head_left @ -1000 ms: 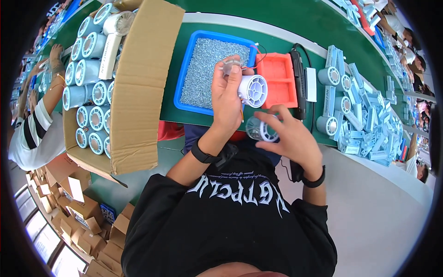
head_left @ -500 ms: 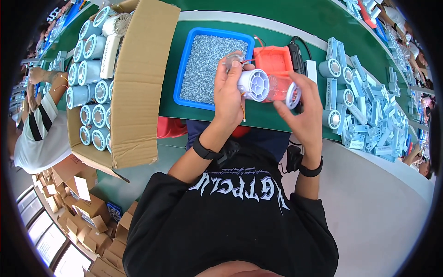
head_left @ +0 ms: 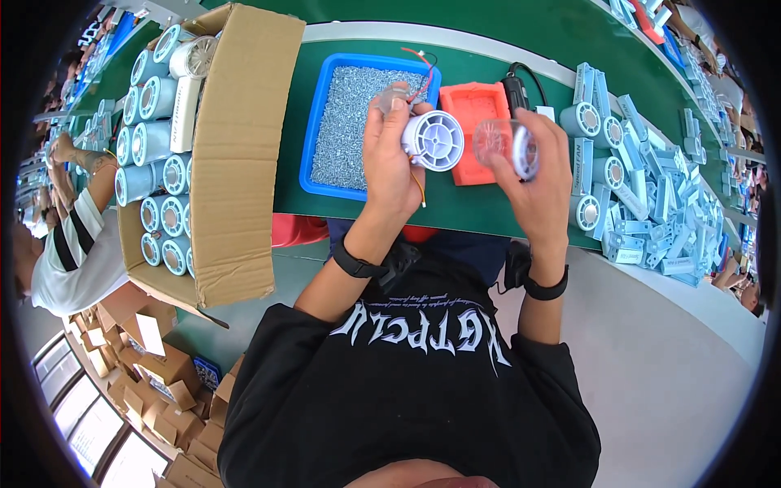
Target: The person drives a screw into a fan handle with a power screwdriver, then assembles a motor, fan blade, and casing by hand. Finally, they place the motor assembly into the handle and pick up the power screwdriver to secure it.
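My left hand [head_left: 389, 159] grips a white round fan housing [head_left: 434, 140] with thin red and yellow wires trailing from it, held over the green table [head_left: 455, 213]. My right hand [head_left: 538, 179] holds a clear round cover [head_left: 506, 145] just to the right of the housing; the two parts are a little apart. Both hands hover in front of a blue tray of small silver screws [head_left: 351, 122] and an orange jig block [head_left: 473, 130].
An open cardboard box [head_left: 232, 154] of pale blue cylindrical fan bodies stands at left. A pile of pale blue fan parts [head_left: 643, 195] lies at right. A black tool with a cable [head_left: 514, 88] lies behind the jig. Another person [head_left: 69, 244] works at far left.
My right hand rose from near my chest to table height with the clear cover and now sits beside the housing. My left hand stayed nearly in place with the housing.
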`<control>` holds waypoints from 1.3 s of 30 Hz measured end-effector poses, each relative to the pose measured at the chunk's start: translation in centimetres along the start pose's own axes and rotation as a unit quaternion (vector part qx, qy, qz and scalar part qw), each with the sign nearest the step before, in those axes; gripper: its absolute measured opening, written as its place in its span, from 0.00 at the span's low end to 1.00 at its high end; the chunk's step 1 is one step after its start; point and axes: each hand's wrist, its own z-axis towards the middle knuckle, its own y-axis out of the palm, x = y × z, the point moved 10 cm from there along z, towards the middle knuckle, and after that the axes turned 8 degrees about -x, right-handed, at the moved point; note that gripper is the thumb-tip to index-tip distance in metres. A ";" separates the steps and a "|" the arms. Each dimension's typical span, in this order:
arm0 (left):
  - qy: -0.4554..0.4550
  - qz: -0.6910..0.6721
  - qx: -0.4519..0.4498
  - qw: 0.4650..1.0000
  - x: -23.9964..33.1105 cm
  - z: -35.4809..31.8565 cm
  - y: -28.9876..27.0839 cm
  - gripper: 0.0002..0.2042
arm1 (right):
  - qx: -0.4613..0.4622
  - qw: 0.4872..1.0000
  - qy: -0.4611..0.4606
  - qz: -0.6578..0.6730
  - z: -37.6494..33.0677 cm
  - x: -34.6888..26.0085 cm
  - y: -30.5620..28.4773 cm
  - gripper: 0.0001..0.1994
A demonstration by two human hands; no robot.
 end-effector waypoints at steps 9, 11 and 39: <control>0.032 0.051 -0.056 0.997 1.3 2.3 2.2 0.12 | -0.062 0.979 -0.075 -0.180 2.0 0.6 3.4 0.24; 0.003 0.017 -0.042 0.999 0.1 2.7 2.4 0.11 | -0.053 0.984 -0.067 -0.159 2.0 0.8 3.1 0.24; -0.078 -0.072 -0.052 0.993 -4.8 1.0 2.9 0.10 | -0.100 0.990 -0.019 -0.099 -2.3 2.4 3.7 0.30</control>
